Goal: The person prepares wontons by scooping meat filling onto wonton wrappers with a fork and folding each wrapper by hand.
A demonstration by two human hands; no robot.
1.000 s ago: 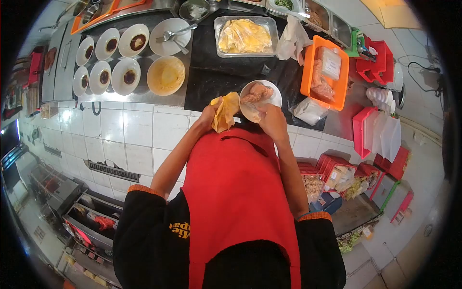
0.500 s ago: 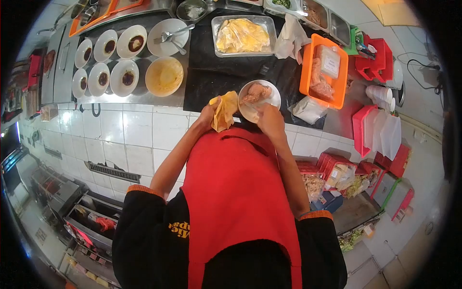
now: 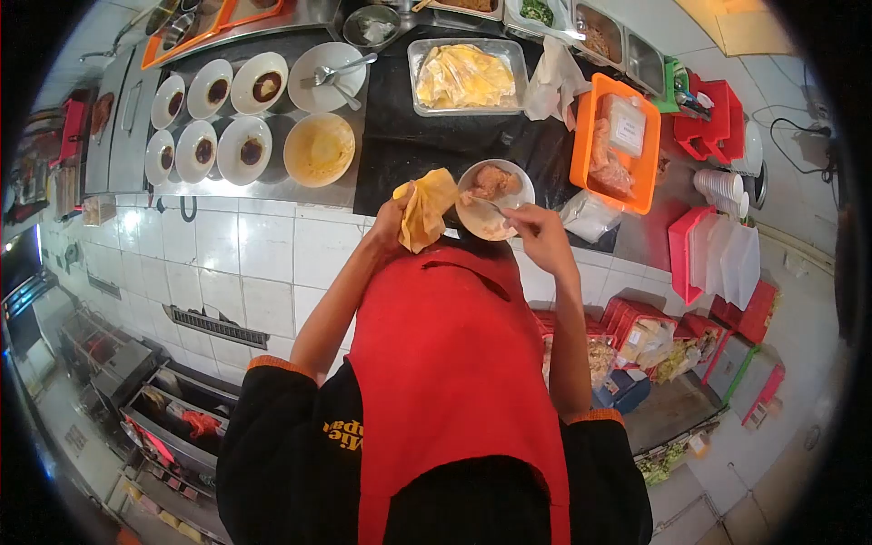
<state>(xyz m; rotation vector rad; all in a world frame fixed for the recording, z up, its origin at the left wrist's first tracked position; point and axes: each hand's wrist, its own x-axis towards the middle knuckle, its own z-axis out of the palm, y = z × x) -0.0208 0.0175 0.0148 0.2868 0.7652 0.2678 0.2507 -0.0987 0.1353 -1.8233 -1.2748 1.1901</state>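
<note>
My left hand [image 3: 391,221] is closed on a small stack of yellow dumpling wrappers [image 3: 425,211], held fanned out in front of the red apron. Beside it, a white bowl [image 3: 518,168] holds a lump of pinkish minced meat [image 3: 495,182], with paler smears on its lower inside wall. My right hand [image 3: 542,238] is at the bowl's near right rim, its fingers pinched around a thin utensil [image 3: 502,212] that reaches into the bowl. The utensil's tip is too small to make out. More wrappers [image 3: 466,76] lie in a clear tray [image 3: 520,98] on the black-covered counter.
Several white bowls [image 3: 216,88] with dark sauce line the counter's left, near a yellowish bowl [image 3: 320,150] and a plate [image 3: 313,56] with forks and spoons. On the right, an orange tray [image 3: 581,136] holds bagged meat. Metal food containers [image 3: 643,59] stand behind.
My right hand has drawn back to the right from inside the bowl to its rim, and the utensil now shows. The left hand still holds the wrappers. The view has shifted slightly.
</note>
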